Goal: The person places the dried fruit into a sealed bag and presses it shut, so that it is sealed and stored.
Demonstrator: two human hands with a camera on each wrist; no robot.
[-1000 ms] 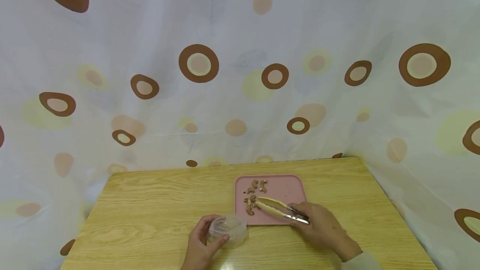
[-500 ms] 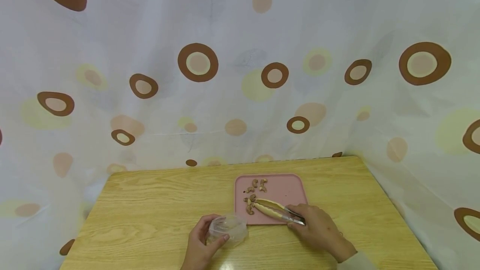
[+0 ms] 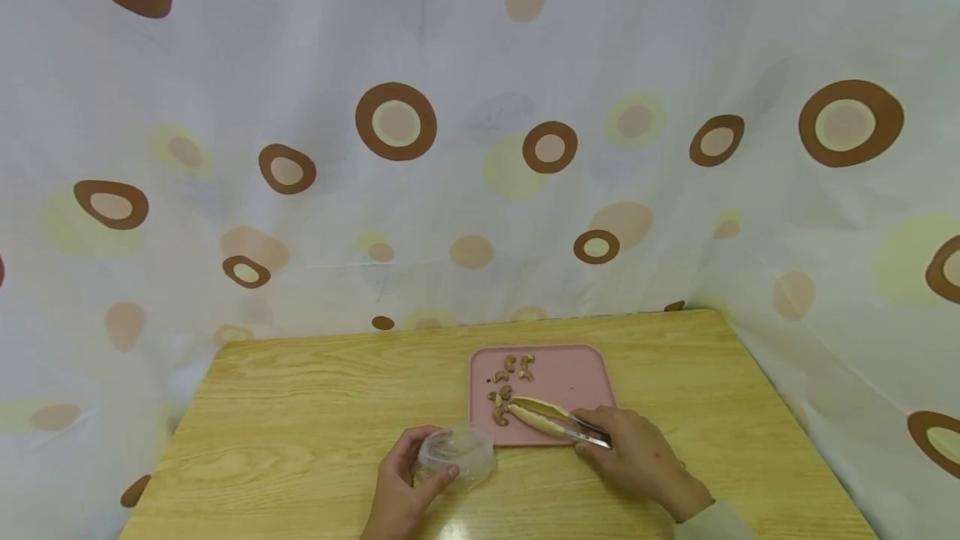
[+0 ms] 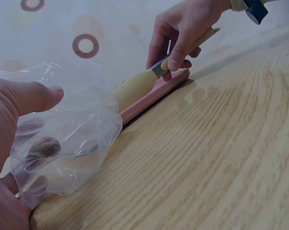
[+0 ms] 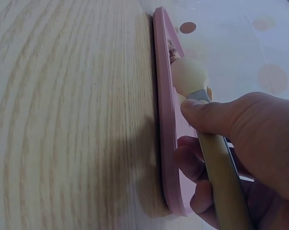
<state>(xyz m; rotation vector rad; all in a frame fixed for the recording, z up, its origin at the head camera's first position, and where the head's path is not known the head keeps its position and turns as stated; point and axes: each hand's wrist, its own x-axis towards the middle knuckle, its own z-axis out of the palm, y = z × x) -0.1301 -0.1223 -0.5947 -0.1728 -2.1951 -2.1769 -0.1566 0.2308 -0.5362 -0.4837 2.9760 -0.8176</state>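
My left hand (image 3: 401, 482) holds a clear plastic bag (image 3: 468, 461) by its side, mouth facing up, just at the near-left corner of a pink tray (image 3: 573, 377). Through the bag's film in the left wrist view shows a brown cashew (image 4: 46, 146). With my right hand (image 3: 637, 457) I grip metal tongs (image 5: 223, 177) that have cream scalloped tips (image 3: 536, 419). The tips are spread a little and reach left over the tray, right at the lower group of cashews (image 3: 500, 417). Whatever lies between the tips is hidden in the wrist views.
Several more cashews (image 3: 511, 363) lie in the tray's upper left, with a small dark crumb beside them. The tray rests on a wood-grain table (image 3: 315, 415). A patterned curtain (image 3: 450, 207) hangs behind the table and along its right side.
The tongs have shifted slightly left, bringing their tips up against the lower cashews and covering one at that group's right. My left hand and the bag have stayed in place.
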